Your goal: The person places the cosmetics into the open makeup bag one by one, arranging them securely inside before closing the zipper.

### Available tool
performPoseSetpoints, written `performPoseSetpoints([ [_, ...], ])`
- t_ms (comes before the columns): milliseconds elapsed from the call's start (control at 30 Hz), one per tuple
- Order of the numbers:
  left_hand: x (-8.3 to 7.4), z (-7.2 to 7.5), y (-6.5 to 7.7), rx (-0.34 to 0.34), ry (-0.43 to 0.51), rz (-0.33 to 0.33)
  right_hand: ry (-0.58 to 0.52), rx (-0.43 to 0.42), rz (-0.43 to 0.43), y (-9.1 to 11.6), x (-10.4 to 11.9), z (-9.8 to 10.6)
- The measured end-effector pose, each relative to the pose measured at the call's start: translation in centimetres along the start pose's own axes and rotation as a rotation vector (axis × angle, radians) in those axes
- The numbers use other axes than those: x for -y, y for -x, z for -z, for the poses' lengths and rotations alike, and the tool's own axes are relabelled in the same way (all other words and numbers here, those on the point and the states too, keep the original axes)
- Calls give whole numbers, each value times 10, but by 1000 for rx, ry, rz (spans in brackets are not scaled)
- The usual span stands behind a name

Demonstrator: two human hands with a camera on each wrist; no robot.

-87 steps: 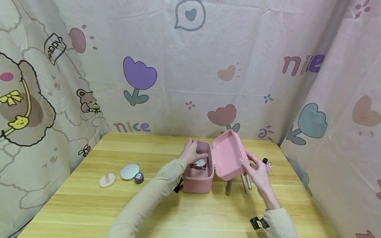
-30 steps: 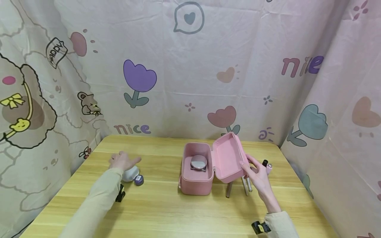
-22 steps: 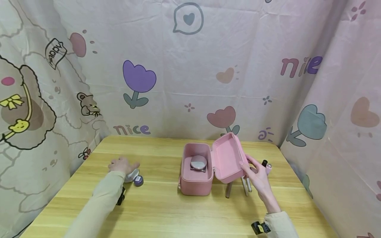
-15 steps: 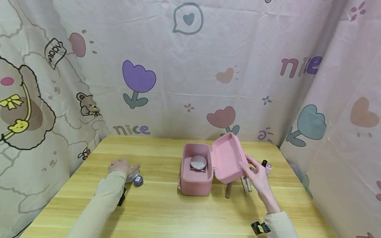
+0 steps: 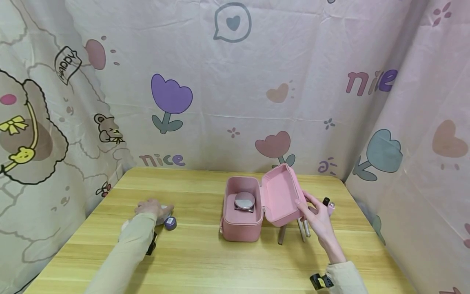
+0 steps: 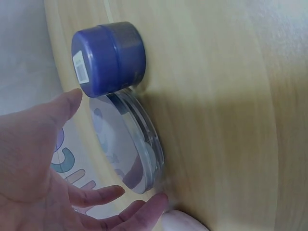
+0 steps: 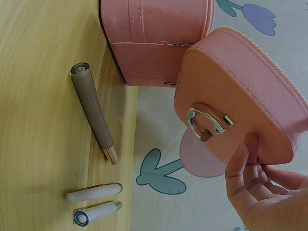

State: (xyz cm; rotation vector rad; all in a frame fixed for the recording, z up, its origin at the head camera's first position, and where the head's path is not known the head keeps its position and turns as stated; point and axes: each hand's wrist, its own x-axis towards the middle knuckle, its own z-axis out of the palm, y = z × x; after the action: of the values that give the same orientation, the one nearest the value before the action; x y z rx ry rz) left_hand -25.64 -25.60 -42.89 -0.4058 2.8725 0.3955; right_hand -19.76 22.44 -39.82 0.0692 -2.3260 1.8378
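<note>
My left hand (image 5: 148,208) is over a round mirror (image 6: 120,144) at the left of the table, thumb and fingers spread around its edge without gripping it. A purple jar (image 6: 109,57) stands right beside the mirror, close to the thumb. My right hand (image 5: 317,216) holds the raised lid (image 5: 282,192) of a pink cosmetic case (image 5: 242,232), thumb on the inside and fingers behind. Inside the case lies a round silvery compact (image 5: 244,200), with a small dark-edged item partly hidden under it. The right wrist view shows the lid's metal-ringed handle (image 7: 207,122).
A pale powder puff (image 6: 183,222) lies next to the mirror, mostly behind the sleeve in the head view. Right of the case are a brown tube (image 7: 94,110), two pale slim tubes (image 7: 96,192), and a black-capped item (image 5: 326,201). Printed fabric (image 5: 220,81) encloses the table.
My left hand has left the inside of the case and moved left to the round mirror, lately shifting slightly lower over it. The compact lies in the case. My right hand keeps holding the lid.
</note>
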Motion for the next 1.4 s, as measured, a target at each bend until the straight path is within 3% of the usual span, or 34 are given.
performPoseSetpoints([
  [467, 0, -3, 3, -4, 24, -7, 2, 3, 1, 0, 0, 0],
  [967, 8, -9, -11, -61, 22, -34, 6, 1, -6, -1, 0, 0],
  [1400, 13, -12, -15, -212, 81, -87, -5, 3, 2, 0, 0, 0],
])
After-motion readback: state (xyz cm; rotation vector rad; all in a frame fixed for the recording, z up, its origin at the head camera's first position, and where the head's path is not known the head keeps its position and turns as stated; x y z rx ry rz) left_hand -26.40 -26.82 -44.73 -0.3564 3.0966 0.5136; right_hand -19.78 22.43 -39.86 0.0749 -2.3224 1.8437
